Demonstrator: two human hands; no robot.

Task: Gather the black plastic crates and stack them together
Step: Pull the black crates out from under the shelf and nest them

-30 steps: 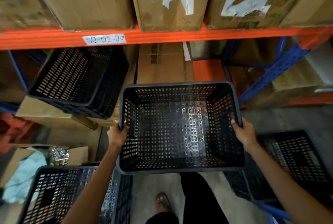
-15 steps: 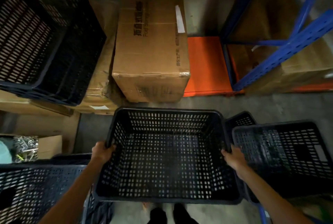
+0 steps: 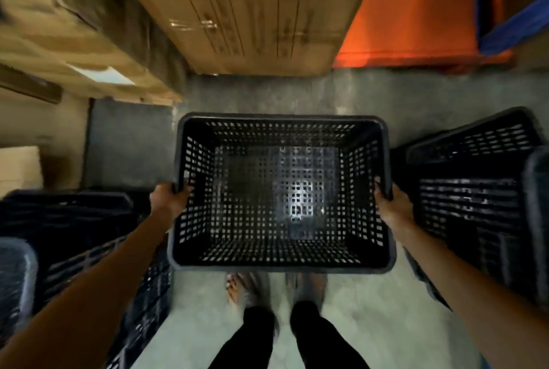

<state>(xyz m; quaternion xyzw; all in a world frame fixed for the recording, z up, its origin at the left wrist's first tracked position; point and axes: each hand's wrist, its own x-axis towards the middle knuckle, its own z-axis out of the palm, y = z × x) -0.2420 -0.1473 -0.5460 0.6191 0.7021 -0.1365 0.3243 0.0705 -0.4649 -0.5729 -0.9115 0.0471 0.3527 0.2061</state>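
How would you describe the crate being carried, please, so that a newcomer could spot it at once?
Start at the big cardboard box at the top and drop to the grey floor below it. The black crate sits centre frame above the person's feet, open side up. Unlike the crates on either side, it is held at both side rims, by the left hand and right hand.

the held crate (image 3: 282, 190) sits centre, between crates at left (image 3: 74, 235) and right (image 3: 475, 190); a cardboard box (image 3: 252, 12) lies beyond, feet (image 3: 276, 288) nearer.

A large cardboard box (image 3: 252, 12) stands on the grey concrete floor (image 3: 267, 92), beside an orange rack panel (image 3: 416, 12).
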